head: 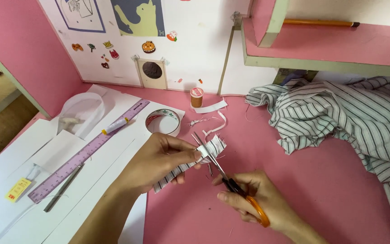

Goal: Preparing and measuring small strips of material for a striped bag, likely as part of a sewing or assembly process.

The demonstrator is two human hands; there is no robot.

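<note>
Head view: left hand (159,158) pinches striped fabric strip (190,165) (long axis near-left to far-right); right hand (253,199) closes scissors (224,178) across its far-right end.

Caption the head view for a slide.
Left hand holds a striped fabric strip while the right hand snips it with orange-handled scissors.
</note>
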